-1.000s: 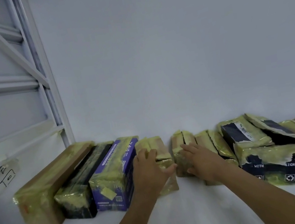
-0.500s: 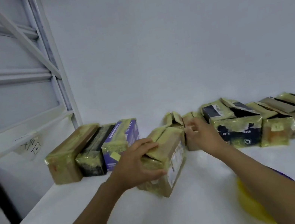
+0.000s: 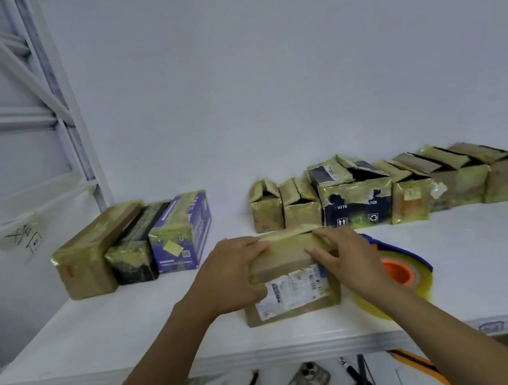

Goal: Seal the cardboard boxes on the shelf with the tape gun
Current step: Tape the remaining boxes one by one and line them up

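- The white shelf (image 3: 117,331) spans the view, its front edge nearest.
- Near that edge, at the middle, stands a taped labelled box (image 3: 292,290), shipping label on its near face.
- Just beside its right end lies a tape gun (image 3: 399,272): blue frame, orange core, yellowish roll.
- Back left, side by side: a brown box (image 3: 88,259), a black box (image 3: 134,254) and a purple box (image 3: 182,235).
- Back right runs a row of open boxes (image 3: 416,194), flaps up, including a navy box (image 3: 357,208).

Cool, even, rather dim light — soft focus throughout, edges bowed, perhaps slight motion blur.
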